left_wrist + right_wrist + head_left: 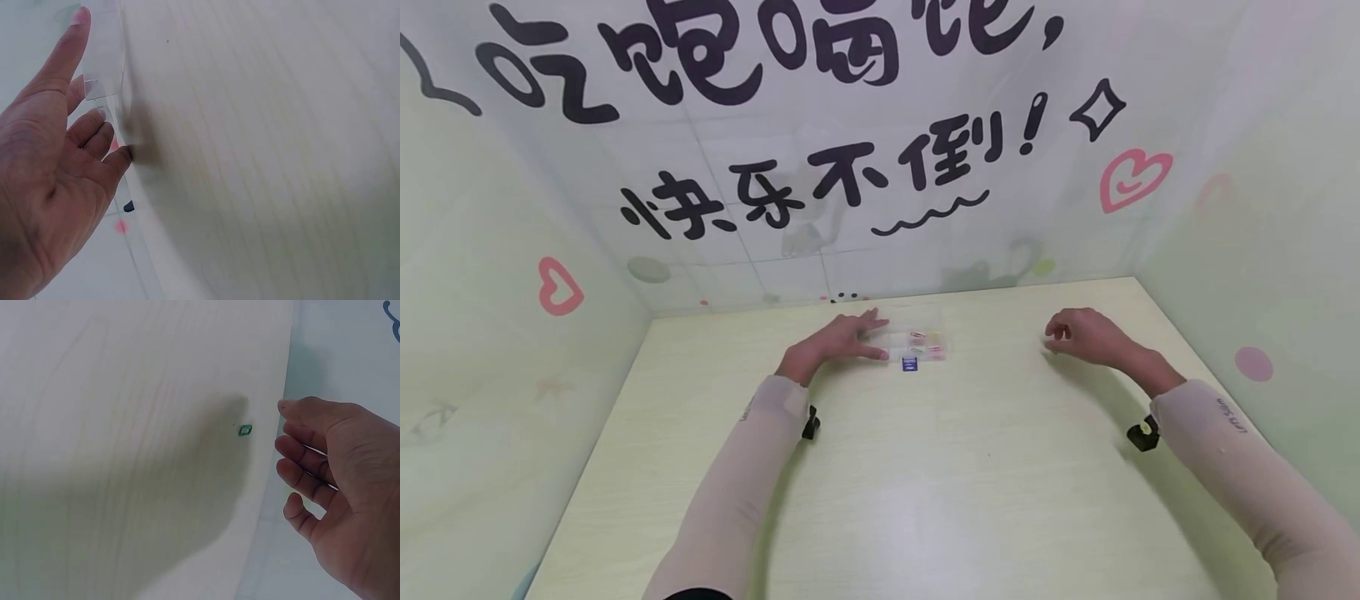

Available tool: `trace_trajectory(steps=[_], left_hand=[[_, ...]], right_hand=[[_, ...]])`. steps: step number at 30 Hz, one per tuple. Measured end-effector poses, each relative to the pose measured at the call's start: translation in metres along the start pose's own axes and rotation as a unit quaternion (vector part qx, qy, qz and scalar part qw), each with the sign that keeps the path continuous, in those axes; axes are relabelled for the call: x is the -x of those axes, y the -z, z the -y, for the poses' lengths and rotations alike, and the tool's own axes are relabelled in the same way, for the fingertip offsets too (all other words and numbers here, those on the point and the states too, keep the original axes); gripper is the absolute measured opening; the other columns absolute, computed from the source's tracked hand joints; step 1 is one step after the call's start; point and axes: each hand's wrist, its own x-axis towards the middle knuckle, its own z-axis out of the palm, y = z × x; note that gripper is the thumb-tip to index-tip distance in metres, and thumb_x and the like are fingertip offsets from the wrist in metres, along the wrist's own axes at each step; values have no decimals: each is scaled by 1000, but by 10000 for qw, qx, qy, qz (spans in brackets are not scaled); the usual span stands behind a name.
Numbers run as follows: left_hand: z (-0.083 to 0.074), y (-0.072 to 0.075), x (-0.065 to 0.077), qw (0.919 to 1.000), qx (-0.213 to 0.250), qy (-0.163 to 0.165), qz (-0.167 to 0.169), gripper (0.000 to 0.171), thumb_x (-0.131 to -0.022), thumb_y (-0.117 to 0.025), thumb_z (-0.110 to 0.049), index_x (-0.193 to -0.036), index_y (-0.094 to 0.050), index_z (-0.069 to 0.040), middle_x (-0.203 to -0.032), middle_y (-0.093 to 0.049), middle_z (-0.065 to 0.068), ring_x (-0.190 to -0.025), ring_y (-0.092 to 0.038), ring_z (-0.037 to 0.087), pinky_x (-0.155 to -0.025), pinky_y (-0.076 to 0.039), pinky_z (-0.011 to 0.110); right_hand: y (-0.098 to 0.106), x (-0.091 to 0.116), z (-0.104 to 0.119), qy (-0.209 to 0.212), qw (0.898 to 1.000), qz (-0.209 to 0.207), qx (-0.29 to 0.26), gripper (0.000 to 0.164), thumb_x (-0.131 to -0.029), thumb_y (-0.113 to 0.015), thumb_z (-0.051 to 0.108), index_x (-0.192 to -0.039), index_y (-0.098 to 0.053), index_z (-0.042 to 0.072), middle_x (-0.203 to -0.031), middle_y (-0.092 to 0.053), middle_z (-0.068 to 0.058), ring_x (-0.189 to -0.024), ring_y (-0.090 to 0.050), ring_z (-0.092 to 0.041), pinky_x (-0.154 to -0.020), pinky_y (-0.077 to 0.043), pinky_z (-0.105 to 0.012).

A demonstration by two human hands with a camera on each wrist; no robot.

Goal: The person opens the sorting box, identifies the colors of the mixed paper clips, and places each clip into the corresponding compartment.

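Note:
A clear plastic compartment box (895, 354) lies near the back of the table with its see-through lid (910, 317) raised. Small red and pale pieces, some like paper clips (917, 335), sit in its right compartments. A blue piece with white marks (910, 364) shows at its front edge. My left hand (844, 337) holds the box's left end, thumb along the front wall (103, 53), other fingers toward the back. Off to the right, my right hand (1086, 335) hovers with loosely curled fingers and nothing in them. Near its fingertips is a small green paper-clip-like loop (245, 430).
The pale wooden table (925, 467) meets a back wall (865, 267) with large black writing just behind the box. Side walls (1247, 292) close in the table on both sides. A black wrist strap piece (1144, 433) hangs under the right sleeve.

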Motion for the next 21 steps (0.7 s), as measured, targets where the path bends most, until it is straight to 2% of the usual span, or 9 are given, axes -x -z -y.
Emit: trace_trajectory(steps=[8, 21], left_hand=[[1, 0, -1, 10000, -33, -48, -16, 82, -94, -81, -42, -161, -45, -13, -174, -21, 16, -162, -18, 34, -132, -17, 49], [-3, 1, 1, 10000, 61, 59, 31, 82, -94, -81, -42, -162, -44, -14, -175, -19, 15, -163, -16, 33, -132, -17, 49]], right_hand=[[-2, 5, -11, -78, 9999, 81, -12, 11, -94, -78, 9, -99, -76, 0, -87, -72, -5, -81, -64, -21, -74, -54, -41], [-9, 4, -23, -191, 9992, 172, -314, 7, -93, -79, 8, -94, -76, 2, -84, -71, -2, -79, -60, -16, -74, -53, -37]])
